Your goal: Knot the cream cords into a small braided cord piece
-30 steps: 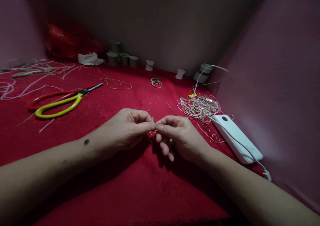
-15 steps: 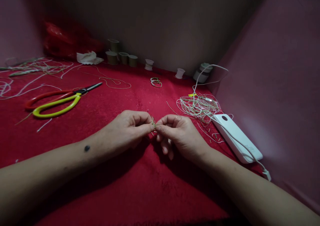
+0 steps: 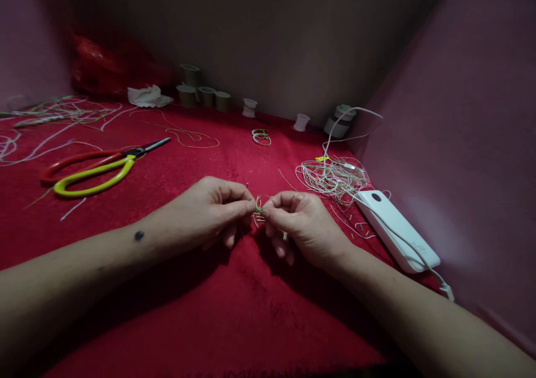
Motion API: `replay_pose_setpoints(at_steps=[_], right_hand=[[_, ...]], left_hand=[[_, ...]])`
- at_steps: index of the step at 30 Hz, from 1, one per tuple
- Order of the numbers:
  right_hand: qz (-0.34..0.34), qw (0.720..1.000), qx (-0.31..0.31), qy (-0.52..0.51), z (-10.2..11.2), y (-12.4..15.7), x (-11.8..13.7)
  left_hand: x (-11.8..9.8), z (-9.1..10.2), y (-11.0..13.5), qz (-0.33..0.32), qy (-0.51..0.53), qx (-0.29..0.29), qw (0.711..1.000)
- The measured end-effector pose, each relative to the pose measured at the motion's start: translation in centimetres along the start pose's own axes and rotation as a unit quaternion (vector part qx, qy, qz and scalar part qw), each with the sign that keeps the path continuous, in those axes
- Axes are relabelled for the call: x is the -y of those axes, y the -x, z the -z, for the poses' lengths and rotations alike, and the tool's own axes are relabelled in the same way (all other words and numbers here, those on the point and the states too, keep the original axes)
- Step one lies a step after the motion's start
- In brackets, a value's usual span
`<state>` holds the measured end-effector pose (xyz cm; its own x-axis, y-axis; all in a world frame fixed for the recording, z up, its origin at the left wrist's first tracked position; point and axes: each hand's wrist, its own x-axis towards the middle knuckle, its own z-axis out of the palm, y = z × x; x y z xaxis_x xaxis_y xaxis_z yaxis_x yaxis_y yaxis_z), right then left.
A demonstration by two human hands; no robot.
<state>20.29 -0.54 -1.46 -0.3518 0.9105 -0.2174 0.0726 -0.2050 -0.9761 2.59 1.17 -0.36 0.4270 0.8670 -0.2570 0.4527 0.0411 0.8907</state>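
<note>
Between my hands is a small piece of knotted green cord (image 3: 258,211) with several short strands sticking out. My left hand (image 3: 218,207) pinches its left side between thumb and forefinger. My right hand (image 3: 295,219) grips the other side in the same kind of pinch, its lower fingers curled loosely beneath. The fingertips hide part of the cord, so how the knot is made cannot be seen. Just beyond my hands, a small ring of green and white cord (image 3: 262,137) lies on the red cloth (image 3: 234,311).
Scissors (image 3: 96,171) with red and yellow handles lie left. A tangle of thin cord (image 3: 330,180) and a white power bank (image 3: 397,233) with a cable sit right. Thread spools (image 3: 207,97), a red plastic bag (image 3: 109,65) and loose white cords (image 3: 58,118) are farther back.
My left hand has shifted slightly left and up, opening a small gap between the fingertips. More of the green cord now shows. My right hand has barely moved.
</note>
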Motion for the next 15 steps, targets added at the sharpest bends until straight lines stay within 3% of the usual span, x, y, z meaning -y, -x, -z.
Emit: replay_pose_setpoints(at_steps=[9, 15], right_hand=[[-0.021, 0.999, 0.018, -0.023, 0.5, -0.2, 0.0], [-0.015, 1.000, -0.002, -0.003, 0.6, -0.2, 0.1]], left_hand=[[-1.2, 0.6, 0.6, -0.056, -0.032, -0.038, 0.997], [-1.4, 1.1, 0.6, -0.058, -0.007, -0.030, 0.998]])
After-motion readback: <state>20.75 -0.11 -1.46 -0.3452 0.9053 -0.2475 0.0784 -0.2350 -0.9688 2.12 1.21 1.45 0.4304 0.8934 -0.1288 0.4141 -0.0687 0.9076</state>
